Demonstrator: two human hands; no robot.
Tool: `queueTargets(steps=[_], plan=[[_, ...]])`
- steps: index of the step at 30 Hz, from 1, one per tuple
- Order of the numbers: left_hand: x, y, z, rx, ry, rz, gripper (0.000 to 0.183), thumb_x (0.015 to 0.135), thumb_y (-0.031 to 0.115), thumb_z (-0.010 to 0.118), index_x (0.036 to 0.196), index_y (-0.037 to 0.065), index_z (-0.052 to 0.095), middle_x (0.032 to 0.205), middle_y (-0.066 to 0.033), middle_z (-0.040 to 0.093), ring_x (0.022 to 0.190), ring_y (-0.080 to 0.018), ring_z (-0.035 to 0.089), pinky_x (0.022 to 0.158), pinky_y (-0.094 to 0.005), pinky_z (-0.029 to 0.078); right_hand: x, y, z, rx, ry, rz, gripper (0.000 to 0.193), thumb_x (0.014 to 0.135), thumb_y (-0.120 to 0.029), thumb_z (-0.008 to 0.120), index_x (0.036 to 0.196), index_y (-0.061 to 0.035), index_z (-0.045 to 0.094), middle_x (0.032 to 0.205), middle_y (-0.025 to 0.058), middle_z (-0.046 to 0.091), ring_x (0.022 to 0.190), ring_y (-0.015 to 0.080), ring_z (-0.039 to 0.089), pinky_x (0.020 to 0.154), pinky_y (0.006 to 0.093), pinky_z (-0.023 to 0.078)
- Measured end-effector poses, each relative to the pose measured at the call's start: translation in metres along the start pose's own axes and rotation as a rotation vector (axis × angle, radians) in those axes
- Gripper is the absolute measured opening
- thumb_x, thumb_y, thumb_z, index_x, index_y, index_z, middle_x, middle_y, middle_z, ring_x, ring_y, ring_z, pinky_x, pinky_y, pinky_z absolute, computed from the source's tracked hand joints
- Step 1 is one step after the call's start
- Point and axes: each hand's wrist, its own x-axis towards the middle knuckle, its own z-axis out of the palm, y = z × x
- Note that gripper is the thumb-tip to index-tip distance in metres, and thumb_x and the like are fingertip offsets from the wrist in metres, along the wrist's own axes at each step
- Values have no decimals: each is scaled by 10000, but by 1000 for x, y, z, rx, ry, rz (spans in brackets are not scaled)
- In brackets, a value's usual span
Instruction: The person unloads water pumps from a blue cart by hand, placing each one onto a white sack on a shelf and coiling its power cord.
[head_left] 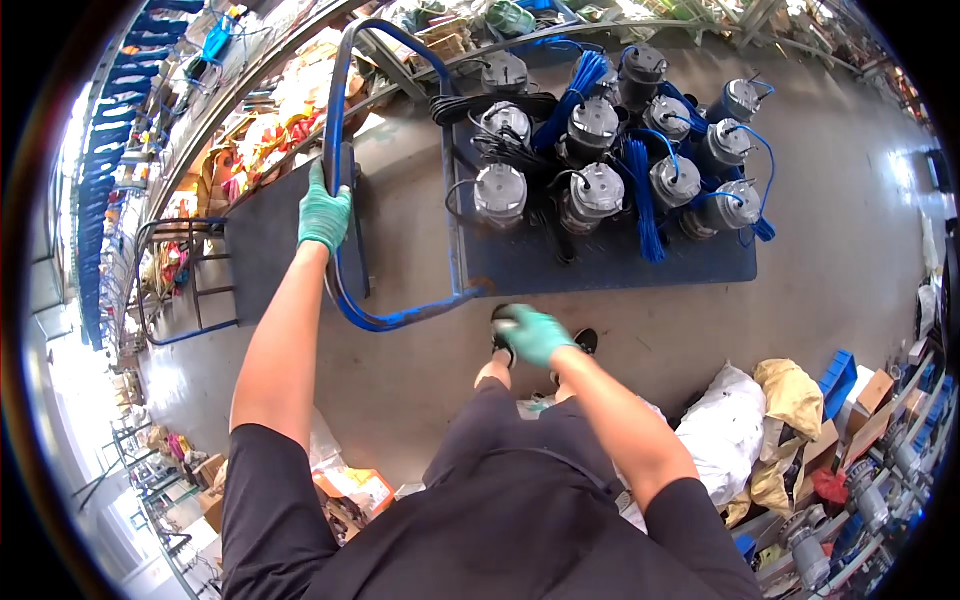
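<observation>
Nearest, low in the middle of the frame, the right hand (535, 333) in a green glove hangs free above the person's dark shoes (586, 341), fingers loosely curled and blurred, holding nothing; its forearm runs up from the lower right, elbow bent. Further up on the left, the left arm stretches out almost straight, and the left hand (324, 213), also gloved, is wrapped tight around the blue tube handle (336, 120) of a flat cart (620, 262). The cart's deck fills the upper middle and is already loaded: about ten grey cylindrical motors (596, 190) stand upright on it, with blue cable bundles (640, 195) and black cords (492, 103) lying among them. Judging by this, the loading looks done and the cart is in hand for moving. A second empty dark cart (265, 240) stands at the left, just beside the handle.
</observation>
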Motion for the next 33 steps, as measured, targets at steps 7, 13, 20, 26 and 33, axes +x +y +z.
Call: queueTargets(steps=[7, 13, 20, 26, 33], plan=[[36, 14, 3, -79, -30, 95, 744, 943, 192, 628, 1603, 169, 286, 865, -195, 725, 590, -298, 701, 524, -416, 569, -179, 369, -1, 18, 621, 738, 449, 968, -352, 557, 1242, -2, 619, 1154, 229, 678, 1015, 366, 659, 867, 462, 525], [54, -1, 21, -76, -71, 127, 748, 940, 210, 653, 1594, 145, 297, 1033, -257, 725, 854, -392, 725, 788, -461, 566, -287, 337, 88, 997, 828, 855, 286, 1015, -239, 535, 1224, -44, 537, 898, 124, 676, 643, 230, 659, 545, 354, 537], [55, 1, 18, 165, 61, 310, 750, 959, 252, 638, 1584, 41, 281, 1302, -277, 641, 1174, -420, 643, 1001, -475, 498, -262, 265, 176, 1173, 672, 797, 311, 1036, -220, 552, 1311, -74, 563, 964, 136, 703, 717, 231, 699, 586, 353, 568], [41, 45, 12, 762, 193, 931, 567, 845, 131, 620, 1406, 75, 567, 1495, -186, 496, 1366, -416, 461, 1155, -577, 336, -241, 272, 157, 1230, 732, 743, 305, 1042, -240, 540, 1301, -80, 563, 988, 121, 710, 721, 214, 702, 611, 339, 571], [77, 52, 161, 419, -548, 625, 623, 901, 365, 685, 1415, 41, 545, 1475, -217, 523, 1377, -388, 495, 1147, -472, 397, -260, 218, 114, 1278, 944, 638, 301, 1046, -233, 556, 1295, -64, 560, 1000, 112, 690, 775, 203, 707, 676, 321, 598]])
